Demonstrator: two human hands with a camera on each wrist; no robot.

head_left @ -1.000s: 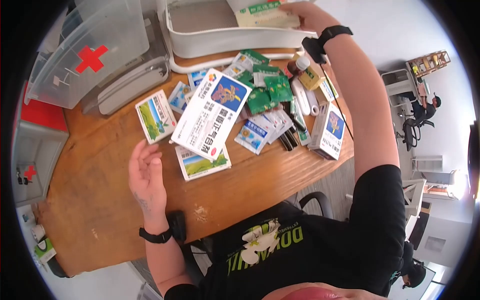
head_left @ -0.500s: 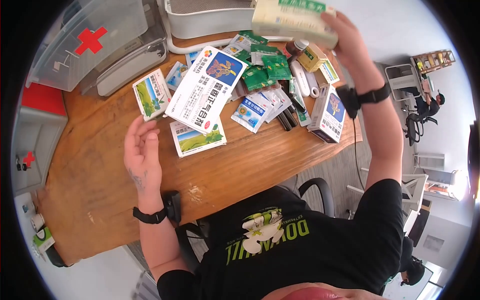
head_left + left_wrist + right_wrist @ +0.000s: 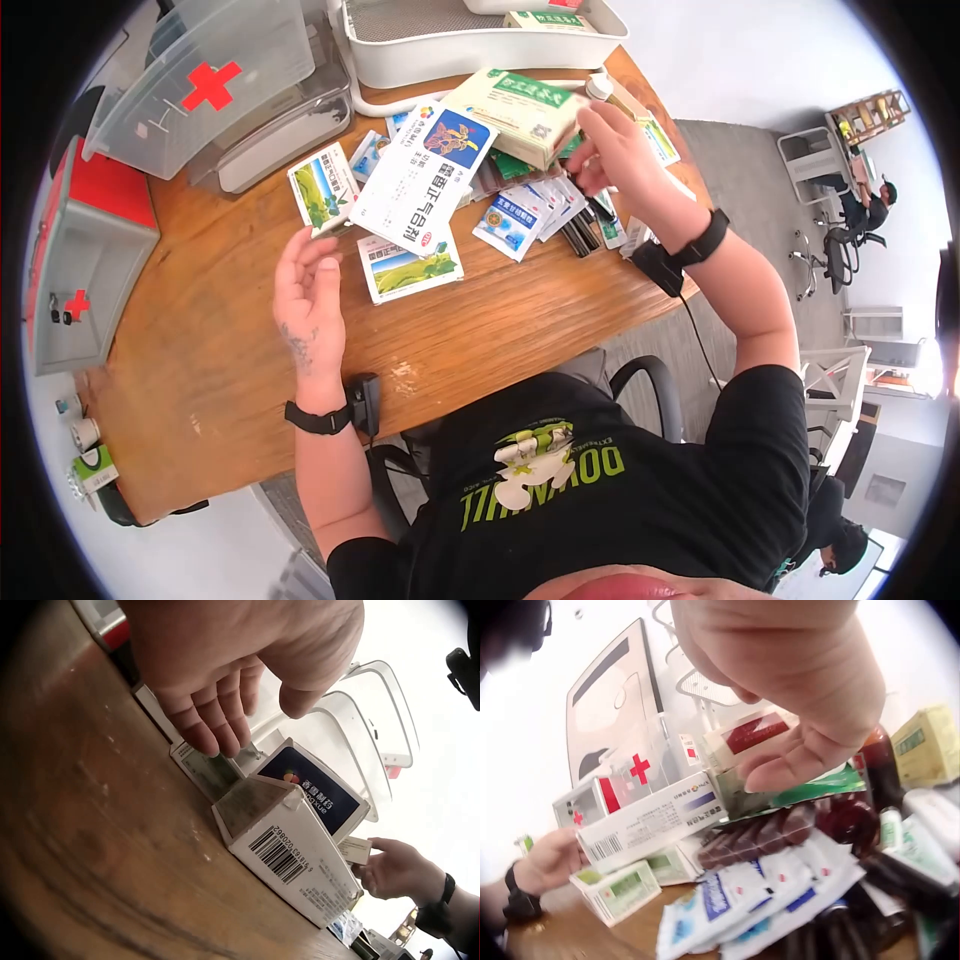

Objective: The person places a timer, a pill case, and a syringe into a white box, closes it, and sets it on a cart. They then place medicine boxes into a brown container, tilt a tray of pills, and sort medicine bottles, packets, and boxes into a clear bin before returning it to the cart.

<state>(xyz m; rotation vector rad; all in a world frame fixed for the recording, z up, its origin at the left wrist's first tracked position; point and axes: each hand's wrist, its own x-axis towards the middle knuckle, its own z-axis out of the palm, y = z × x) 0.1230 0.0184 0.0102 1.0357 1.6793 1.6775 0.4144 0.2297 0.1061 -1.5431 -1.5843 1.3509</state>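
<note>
A cream-and-green medicine box [image 3: 520,110] lies tilted on the pile of packets. Beside its right end is my right hand [image 3: 635,165], fingers loosely bent and fingertips right at the box's edge. My left hand [image 3: 312,305] hovers over the table with relaxed fingers, close to a small landscape-printed medicine box [image 3: 325,190]. Between the hands a large white medicine box [image 3: 420,185] with a blue panel leans over a second landscape-printed box [image 3: 412,272]. Blue-and-white sachets [image 3: 508,225] fan out below the cream box, which hides most of the green packets.
A white mesh-bottomed basket [image 3: 490,52] at the back contains another cream-and-green box [image 3: 548,20]. Clear plastic cases with a red cross [image 3: 212,86] stand at the back left. A white-capped bottle [image 3: 600,84] stands behind my right hand. A cable [image 3: 702,335] hangs from my right wrist camera.
My right hand has brought the cream-and-green box from the basket down onto the packets, and its fingers have loosened at the box's end. My left hand has stayed near the small box.
</note>
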